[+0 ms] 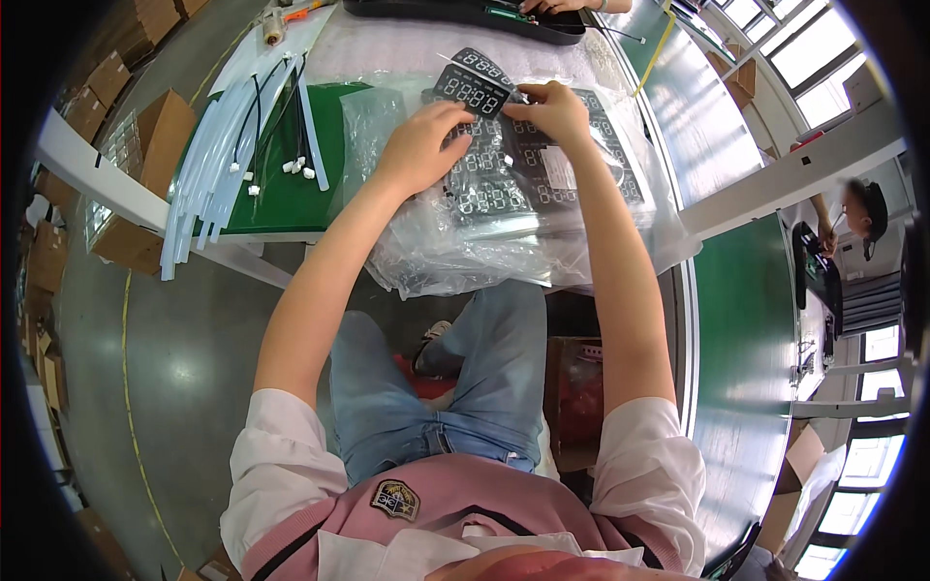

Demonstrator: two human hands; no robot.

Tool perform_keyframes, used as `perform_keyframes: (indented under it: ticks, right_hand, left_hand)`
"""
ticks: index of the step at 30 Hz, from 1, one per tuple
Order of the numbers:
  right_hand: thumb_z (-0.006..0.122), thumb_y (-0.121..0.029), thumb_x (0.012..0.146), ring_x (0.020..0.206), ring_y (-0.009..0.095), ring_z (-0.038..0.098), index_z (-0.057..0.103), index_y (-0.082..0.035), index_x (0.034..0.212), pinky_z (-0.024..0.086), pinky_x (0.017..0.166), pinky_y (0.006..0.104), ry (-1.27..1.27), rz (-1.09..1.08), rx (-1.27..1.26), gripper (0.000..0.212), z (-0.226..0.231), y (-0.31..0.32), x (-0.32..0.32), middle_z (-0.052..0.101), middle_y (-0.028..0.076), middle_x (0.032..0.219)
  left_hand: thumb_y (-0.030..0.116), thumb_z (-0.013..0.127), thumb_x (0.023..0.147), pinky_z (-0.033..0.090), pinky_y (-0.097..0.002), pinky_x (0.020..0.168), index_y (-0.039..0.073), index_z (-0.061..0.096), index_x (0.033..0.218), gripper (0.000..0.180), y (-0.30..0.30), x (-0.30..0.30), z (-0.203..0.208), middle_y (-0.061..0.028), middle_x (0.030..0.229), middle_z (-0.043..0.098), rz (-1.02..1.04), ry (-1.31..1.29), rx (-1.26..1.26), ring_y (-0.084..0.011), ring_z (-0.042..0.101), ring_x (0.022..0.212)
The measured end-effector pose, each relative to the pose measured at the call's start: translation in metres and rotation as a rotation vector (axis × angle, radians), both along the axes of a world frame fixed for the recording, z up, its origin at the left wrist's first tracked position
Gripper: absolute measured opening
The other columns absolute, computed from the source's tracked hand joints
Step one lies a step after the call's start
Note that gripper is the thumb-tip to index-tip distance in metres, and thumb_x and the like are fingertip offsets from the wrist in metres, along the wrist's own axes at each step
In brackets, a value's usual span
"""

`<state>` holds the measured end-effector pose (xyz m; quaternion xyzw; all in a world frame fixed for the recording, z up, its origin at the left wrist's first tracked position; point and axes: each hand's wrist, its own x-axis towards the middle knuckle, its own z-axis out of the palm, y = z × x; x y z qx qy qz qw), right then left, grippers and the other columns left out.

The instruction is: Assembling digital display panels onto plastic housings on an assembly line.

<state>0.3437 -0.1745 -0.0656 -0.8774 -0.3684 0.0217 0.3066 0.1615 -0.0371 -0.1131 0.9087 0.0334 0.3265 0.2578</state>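
A black display panel sheet [470, 89] with pale segment digits is lifted and bent at the far middle of the bench. At its right edge, my right hand [557, 114] pinches it. My left hand [423, 147] has its fingers closed at the panel's lower left edge, with the thumb lower down; the fingertips are partly hidden. Beneath both hands lie more black digit panels [494, 198], spread on a clear plastic bag [407, 257]. A small pale label [559, 168] rests on the panels near my right wrist.
Pale blue translucent tubes [208, 160] and black cables with white connectors [296, 167] lie on the green bench mat [334, 126] to the left. Across the bench, another person's hand [552, 6] is at a black casing [465, 21]. A cardboard box [572, 426] stands below, right.
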Motion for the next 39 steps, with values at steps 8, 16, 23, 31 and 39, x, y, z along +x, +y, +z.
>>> perform_keyframes:
  ticks: [8,16,23,31,39]
  right_hand:
    - [0.079,-0.012,0.07,0.065,0.017,0.063,0.071,0.004,0.097,0.05,0.058,0.031,0.683,-0.059,0.337,0.032,0.018,-0.001,0.024,0.069,0.01,0.078]
    - [0.07,-0.013,0.084,0.061,0.012,0.057,0.067,0.005,0.098,0.049,0.059,0.0278,-0.114,-0.49,0.781,0.023,0.008,-0.065,0.059,0.066,0.006,0.078]
    - [0.079,-0.02,0.077,0.097,0.012,0.057,0.053,0.0,0.123,0.046,0.082,0.0281,0.178,0.452,0.991,0.056,0.045,-0.036,-0.09,0.06,0.007,0.11]
    - [0.088,-0.019,0.06,0.107,0.017,0.056,0.047,-0.006,0.132,0.044,0.089,0.0333,-0.047,0.63,0.805,0.084,0.026,0.001,-0.132,0.059,0.004,0.112]
    - [0.079,-0.015,0.076,0.106,0.015,0.057,0.048,0.0,0.131,0.046,0.087,0.0316,0.535,0.348,0.73,0.065,0.018,-0.009,-0.128,0.059,0.006,0.112]
  left_hand:
    - [0.025,0.06,0.087,0.045,-0.0396,0.098,0.007,0.064,0.11,0.029,-0.001,-0.009,-0.003,-0.012,0.127,0.059,-0.018,0.009,0.012,-0.0299,0.053,0.12]
    - [0.028,0.062,0.086,0.05,-0.0387,0.087,0.006,0.064,0.103,0.028,0.001,0.0,-0.009,-0.0106,0.113,0.064,-0.024,-0.113,0.026,-0.0285,0.06,0.105]
    - [0.031,0.062,0.089,0.052,-0.0324,0.067,0.002,0.068,0.08,0.031,0.007,-0.025,0.022,-0.0087,0.082,0.067,-0.115,-0.178,-0.273,-0.0198,0.066,0.074]
    - [0.026,0.067,0.085,0.048,-0.0257,0.057,-0.003,0.064,0.094,0.031,0.008,-0.033,0.028,-0.0087,0.08,0.066,-0.954,0.227,-1.472,-0.0136,0.062,0.068]
    - [0.019,0.065,0.084,0.046,-0.0243,0.064,0.002,0.069,0.094,0.02,0.018,-0.027,0.02,-0.0018,0.083,0.067,-0.36,-0.38,-1.355,-0.0096,0.062,0.08]
